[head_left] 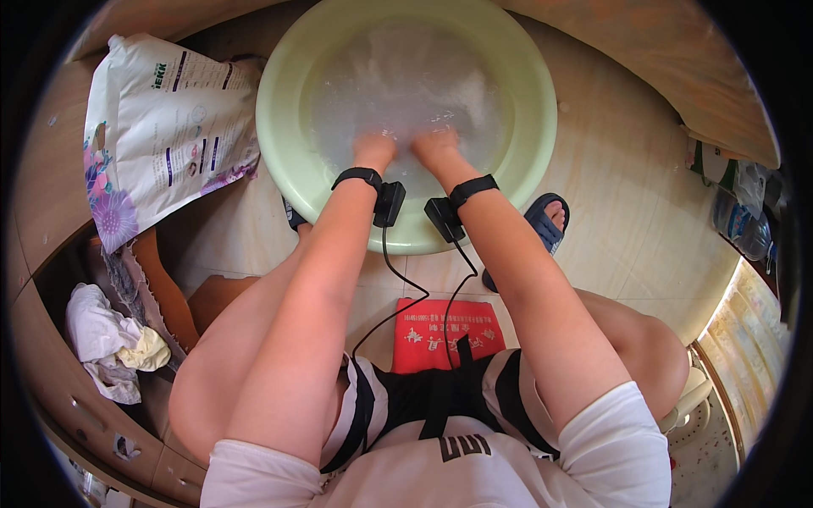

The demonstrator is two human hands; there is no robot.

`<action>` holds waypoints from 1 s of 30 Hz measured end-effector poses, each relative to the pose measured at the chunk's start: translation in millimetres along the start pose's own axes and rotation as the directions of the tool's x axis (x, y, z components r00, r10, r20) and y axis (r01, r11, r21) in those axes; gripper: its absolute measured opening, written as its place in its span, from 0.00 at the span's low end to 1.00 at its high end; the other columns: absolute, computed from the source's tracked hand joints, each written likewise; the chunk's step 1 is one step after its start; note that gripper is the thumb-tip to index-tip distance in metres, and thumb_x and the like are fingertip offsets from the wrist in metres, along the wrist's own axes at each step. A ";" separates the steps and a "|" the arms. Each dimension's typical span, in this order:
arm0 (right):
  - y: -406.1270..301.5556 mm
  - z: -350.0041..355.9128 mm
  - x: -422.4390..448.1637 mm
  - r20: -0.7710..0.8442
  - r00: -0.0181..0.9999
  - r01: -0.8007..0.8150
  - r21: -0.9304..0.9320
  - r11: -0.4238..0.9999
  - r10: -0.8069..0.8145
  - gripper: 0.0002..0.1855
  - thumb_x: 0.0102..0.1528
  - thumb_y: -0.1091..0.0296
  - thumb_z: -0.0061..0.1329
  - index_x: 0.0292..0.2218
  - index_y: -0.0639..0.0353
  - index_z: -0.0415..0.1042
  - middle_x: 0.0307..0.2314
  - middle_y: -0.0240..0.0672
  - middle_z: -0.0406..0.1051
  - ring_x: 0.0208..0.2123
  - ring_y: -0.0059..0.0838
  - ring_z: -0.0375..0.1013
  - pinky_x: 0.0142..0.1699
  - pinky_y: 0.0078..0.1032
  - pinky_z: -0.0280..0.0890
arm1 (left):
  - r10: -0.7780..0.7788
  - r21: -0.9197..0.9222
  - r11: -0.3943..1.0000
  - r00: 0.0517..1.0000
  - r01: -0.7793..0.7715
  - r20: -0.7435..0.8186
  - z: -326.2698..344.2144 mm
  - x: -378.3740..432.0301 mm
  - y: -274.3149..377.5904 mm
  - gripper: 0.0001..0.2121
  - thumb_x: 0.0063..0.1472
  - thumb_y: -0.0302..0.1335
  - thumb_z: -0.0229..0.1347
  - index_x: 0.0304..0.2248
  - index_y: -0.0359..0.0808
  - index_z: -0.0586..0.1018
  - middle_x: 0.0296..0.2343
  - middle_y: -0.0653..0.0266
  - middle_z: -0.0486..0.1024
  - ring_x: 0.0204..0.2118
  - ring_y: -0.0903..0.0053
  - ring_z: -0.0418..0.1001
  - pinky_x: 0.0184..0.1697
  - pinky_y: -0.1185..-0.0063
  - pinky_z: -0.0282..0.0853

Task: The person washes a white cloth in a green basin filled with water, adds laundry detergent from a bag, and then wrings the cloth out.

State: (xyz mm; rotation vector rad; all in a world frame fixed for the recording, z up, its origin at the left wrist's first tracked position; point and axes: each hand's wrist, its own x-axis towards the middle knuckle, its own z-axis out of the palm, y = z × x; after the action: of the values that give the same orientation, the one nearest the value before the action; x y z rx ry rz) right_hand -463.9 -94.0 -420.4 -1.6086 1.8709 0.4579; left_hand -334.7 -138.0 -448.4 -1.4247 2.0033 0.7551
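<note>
A large pale green plastic basin [533, 114] stands on the floor, holding cloudy water [406, 70]. Both hands reach into it side by side, apart from each other. My left hand [375, 147] is under the surface from about the wrist down, and its fingers are hidden. To its right, my right hand [437, 143] is likewise sunk in the water, fingers out of sight. Whether either one holds anything cannot be seen. Each wrist wears a black strap with a small black box and a cable, close above the basin's near rim.
A printed white plastic bag [171, 127] leans at the basin's left. White and yellow cloths [105, 336] lie in an open cabinet space at the left. A red printed piece [444, 324] is between my legs. Plastic bottles [743, 222] stand at the far right.
</note>
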 end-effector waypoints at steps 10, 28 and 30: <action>-0.6 -31.3 35.5 -0.059 0.998 0.036 0.002 0.999 -0.036 0.19 0.58 0.66 0.39 0.48 0.52 0.75 0.50 0.40 0.70 0.52 0.39 0.70 0.51 0.40 0.64 | 0.032 0.052 0.998 0.978 -0.022 -0.207 -30.5 44.9 -10.7 0.16 0.62 0.33 0.47 0.47 0.41 0.78 0.49 0.55 0.73 0.51 0.62 0.72 0.51 0.69 0.68; 15.3 -60.9 91.5 -0.196 0.979 0.046 -0.064 0.997 -0.058 0.15 0.55 0.66 0.42 0.40 0.54 0.79 0.39 0.44 0.76 0.41 0.43 0.77 0.43 0.39 0.71 | -0.001 -0.026 1.000 0.999 0.000 -0.046 -97.2 66.8 3.2 0.18 0.62 0.30 0.45 0.50 0.40 0.75 0.51 0.53 0.71 0.53 0.58 0.70 0.54 0.65 0.66; 10.8 -69.7 89.3 -0.133 0.991 0.017 -0.039 0.999 -0.023 0.15 0.55 0.66 0.42 0.41 0.54 0.78 0.39 0.45 0.76 0.42 0.44 0.76 0.44 0.39 0.71 | -0.032 -0.089 0.996 0.991 0.020 -0.130 -91.8 61.3 2.5 0.18 0.62 0.30 0.45 0.50 0.40 0.75 0.51 0.53 0.70 0.53 0.58 0.70 0.53 0.65 0.67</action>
State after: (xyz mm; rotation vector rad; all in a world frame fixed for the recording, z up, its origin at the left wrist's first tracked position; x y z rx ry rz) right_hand -496.1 -202.9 -428.0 -1.7192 1.9530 0.3872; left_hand -365.1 -242.4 -429.5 -1.5853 2.0683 0.7636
